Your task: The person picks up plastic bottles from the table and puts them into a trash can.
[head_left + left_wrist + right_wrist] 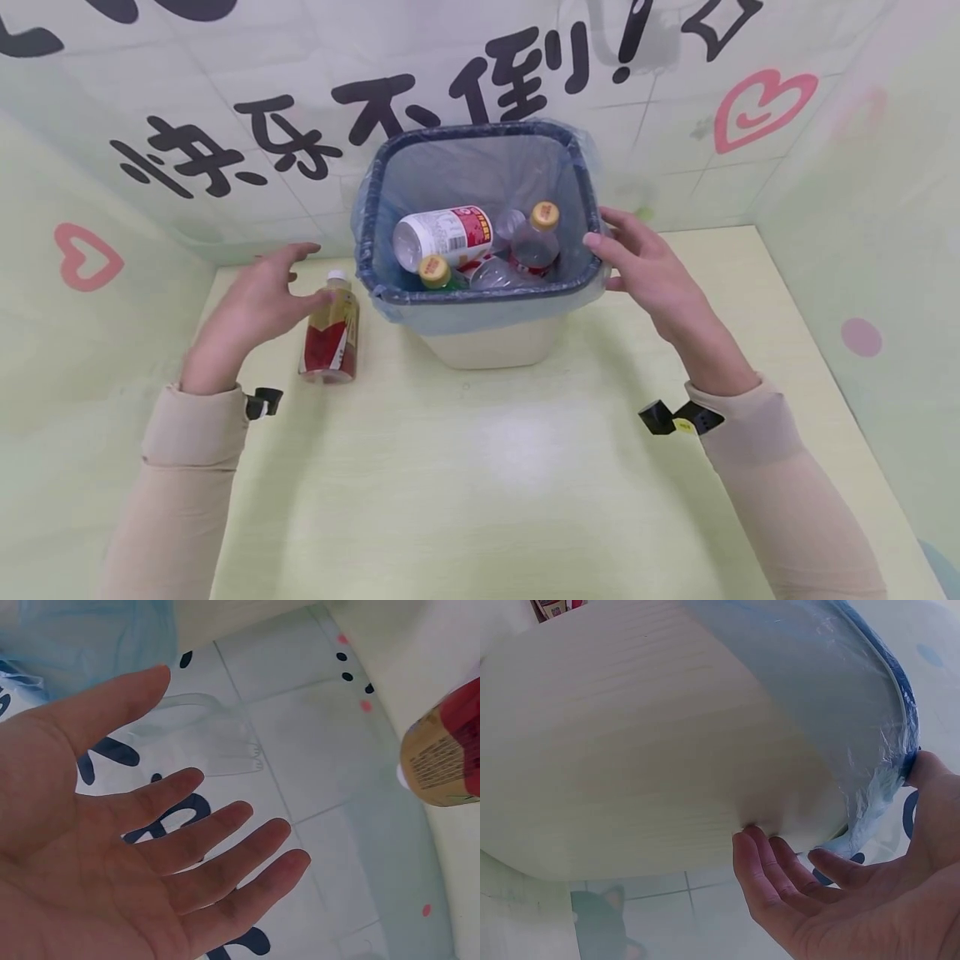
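A pale trash bin (pixel 487 350) with a blue liner bag (pixel 480 312) folded over its dark rim stands on the table in the head view. Inside it lie a white-and-red bottle (pixel 446 237), a clear bottle with a yellow cap (pixel 536 246) and other bottles. My right hand (pixel 648 267) holds the bin's right side, thumb at the rim and fingertips against the outer wall (pixel 772 772). To the left, my left hand (pixel 258 304) is spread with nothing in it. Beside and partly behind its thumb stands a red-and-gold bottle (pixel 330 342) with a white cap.
The light wooden table (pixel 480 467) runs up to a white back wall (pixel 300 200) with large black characters. Side walls (pixel 847 208) enclose the table at left and right. Small black devices are strapped at both wrists.
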Motion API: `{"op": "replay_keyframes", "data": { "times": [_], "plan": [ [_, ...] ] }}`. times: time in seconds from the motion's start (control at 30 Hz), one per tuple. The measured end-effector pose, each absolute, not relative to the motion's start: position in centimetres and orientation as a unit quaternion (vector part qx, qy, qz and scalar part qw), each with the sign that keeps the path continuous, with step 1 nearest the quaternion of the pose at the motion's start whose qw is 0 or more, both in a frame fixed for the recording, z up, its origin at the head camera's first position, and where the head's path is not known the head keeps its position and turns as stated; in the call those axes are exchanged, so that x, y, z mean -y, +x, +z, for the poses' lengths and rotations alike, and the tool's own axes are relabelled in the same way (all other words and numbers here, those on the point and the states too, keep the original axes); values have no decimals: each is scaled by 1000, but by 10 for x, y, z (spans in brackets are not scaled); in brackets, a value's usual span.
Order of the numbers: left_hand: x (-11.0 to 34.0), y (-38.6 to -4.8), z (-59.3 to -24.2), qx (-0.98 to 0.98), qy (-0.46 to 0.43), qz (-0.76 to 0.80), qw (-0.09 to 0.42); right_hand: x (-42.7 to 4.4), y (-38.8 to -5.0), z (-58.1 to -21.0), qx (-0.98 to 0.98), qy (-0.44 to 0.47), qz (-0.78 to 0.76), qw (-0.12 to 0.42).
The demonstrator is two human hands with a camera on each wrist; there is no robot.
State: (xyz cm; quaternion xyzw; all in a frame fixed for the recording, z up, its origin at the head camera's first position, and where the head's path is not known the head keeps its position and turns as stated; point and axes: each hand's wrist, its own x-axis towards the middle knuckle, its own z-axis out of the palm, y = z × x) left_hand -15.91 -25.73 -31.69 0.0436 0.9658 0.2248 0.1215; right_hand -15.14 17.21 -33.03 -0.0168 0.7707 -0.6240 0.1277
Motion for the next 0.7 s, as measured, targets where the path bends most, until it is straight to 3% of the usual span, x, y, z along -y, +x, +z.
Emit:
{"op": "replay_keyframes", "data": {
  "times": [0.37,0.7],
  "plan": [
    [261,-160,-338,-966,27,225,126,-173,-153,-330,-775,-14,-618,131],
    [273,-161,-370,-966,0,203,163,-170,-153,-331,-772,-11,-622,130]
  ]
}}
